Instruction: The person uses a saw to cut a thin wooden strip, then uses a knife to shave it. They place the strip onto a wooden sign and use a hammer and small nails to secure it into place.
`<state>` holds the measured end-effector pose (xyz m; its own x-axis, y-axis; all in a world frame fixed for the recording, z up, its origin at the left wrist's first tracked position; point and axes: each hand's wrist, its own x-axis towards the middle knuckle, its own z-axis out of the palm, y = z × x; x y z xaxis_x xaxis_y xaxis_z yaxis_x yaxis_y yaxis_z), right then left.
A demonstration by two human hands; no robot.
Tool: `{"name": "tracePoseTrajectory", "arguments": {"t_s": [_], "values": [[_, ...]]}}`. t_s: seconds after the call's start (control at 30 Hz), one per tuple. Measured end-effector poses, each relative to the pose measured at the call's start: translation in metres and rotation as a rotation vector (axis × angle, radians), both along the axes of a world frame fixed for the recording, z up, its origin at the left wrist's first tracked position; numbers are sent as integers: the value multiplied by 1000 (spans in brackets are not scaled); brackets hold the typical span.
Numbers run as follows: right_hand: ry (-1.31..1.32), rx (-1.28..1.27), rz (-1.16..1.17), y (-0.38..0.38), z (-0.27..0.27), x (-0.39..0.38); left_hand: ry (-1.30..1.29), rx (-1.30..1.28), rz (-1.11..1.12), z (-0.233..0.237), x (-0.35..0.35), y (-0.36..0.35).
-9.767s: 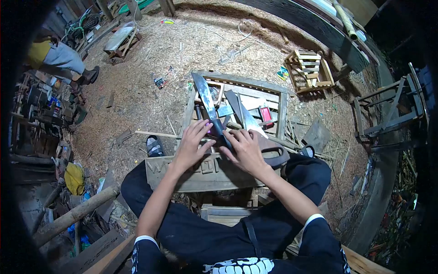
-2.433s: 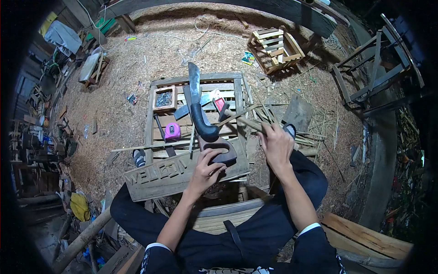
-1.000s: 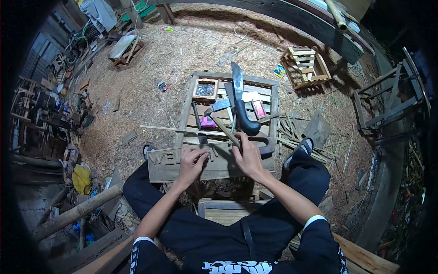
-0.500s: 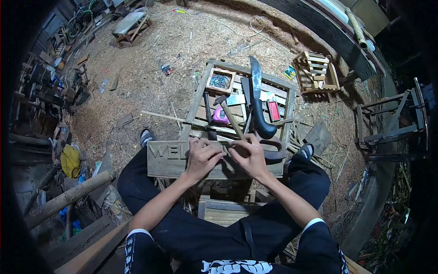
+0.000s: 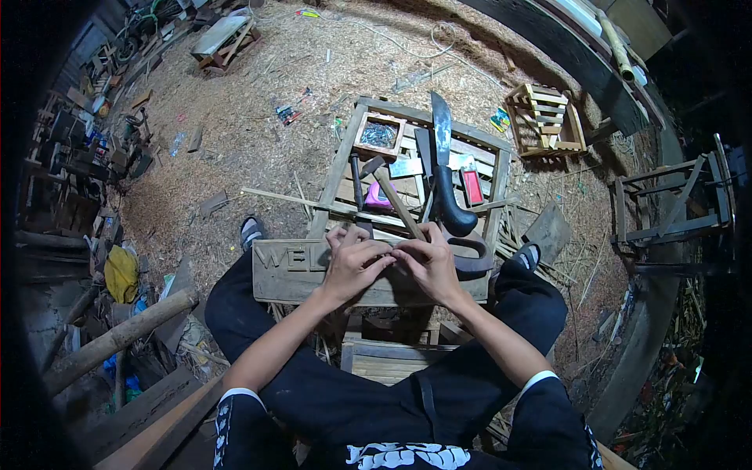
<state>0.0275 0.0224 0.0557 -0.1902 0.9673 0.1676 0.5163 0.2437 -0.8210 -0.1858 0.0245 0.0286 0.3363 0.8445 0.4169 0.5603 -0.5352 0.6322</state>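
Wood shavings cover the ground (image 5: 258, 110); a low stool (image 5: 225, 39) stands at upper left; a slatted crate (image 5: 546, 119) lies at upper right; a wooden frame (image 5: 672, 207) stands at far right; a dark beam (image 5: 564, 63) crosses the upper right; light falls on the shavings, the edges dark.
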Motion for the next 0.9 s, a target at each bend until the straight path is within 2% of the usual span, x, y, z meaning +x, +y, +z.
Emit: {"name": "tracePoseTrajectory", "arguments": {"t_s": [0.07,0.23,0.3,0.47,0.57,0.67,0.77,0.83,0.9], "values": [[25,0,-3,-2,-1,0,-130,-179,-5,-11,-1,0],[64,20,-4,-1,2,0,-71,-211,38,-5,-2,-1],[129,-92,-17,-1,4,0,-77,-219,42,0,0,0],[204,-150,-61,1,2,4,-165,-425,61,6,-2,2],[237,-159,-89,-2,-1,8,-168,-437,77,8,-6,1],[229,-32,-96,-4,2,8,-112,-417,88,3,-10,2],[376,-59,-234,-7,13,4,-89,-369,91,1,-10,4],[97,-274,-102,-9,16,16,-55,-316,84,-2,-10,4],[71,-262,-89,-12,15,19,-126,-365,88,-5,-11,4]]}}
